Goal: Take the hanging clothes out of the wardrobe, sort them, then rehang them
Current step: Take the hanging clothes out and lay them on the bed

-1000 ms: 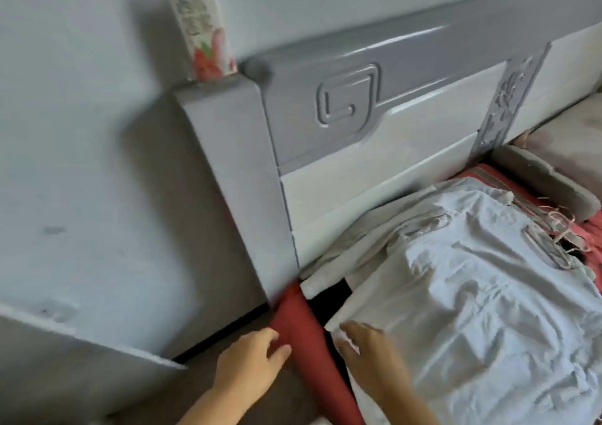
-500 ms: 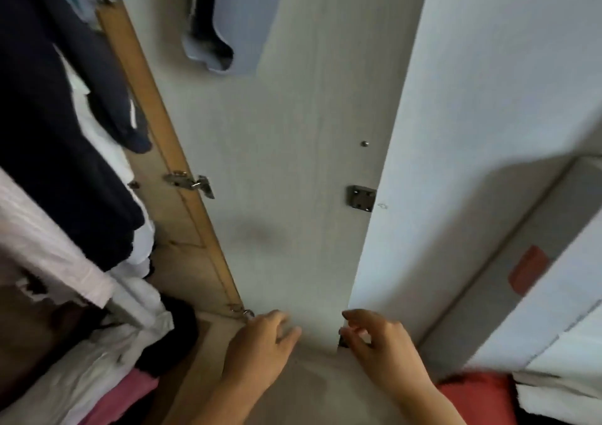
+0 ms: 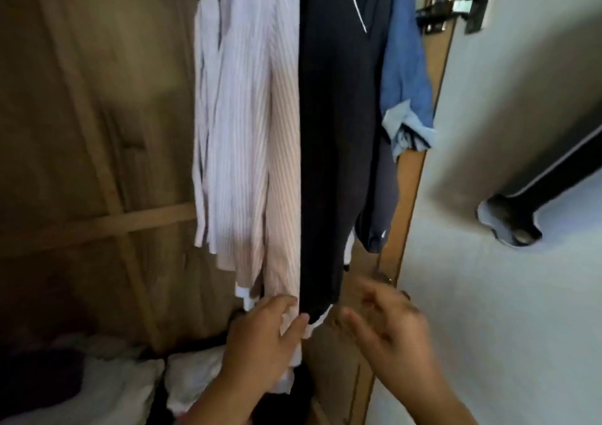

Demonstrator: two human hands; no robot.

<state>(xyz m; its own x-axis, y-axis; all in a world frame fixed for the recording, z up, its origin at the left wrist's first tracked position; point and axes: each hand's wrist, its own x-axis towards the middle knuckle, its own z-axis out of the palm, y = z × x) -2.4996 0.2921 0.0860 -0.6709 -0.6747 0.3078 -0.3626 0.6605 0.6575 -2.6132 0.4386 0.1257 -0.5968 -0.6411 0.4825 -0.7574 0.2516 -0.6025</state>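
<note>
The hem of the striped shirt [image 3: 247, 125], hung inside the wardrobe [image 3: 81, 131] beside a navy garment [image 3: 332, 131], is pinched by the left hand [image 3: 260, 343]. The right hand [image 3: 397, 336] is held open, blurred.

No text, label, brand, number or sign can be read anywhere in this view — not on the striped shirt [image 3: 247, 125], the dark garment [image 3: 329, 131] or the blue shirt [image 3: 407, 76] hanging above the fingers, nor on the wardrobe door [image 3: 521, 261] to the right of them. A small pale mark sits on the dark sleeve [image 3: 374, 226] above the right fingertips — too small to tell as a logo or lettering.
</note>
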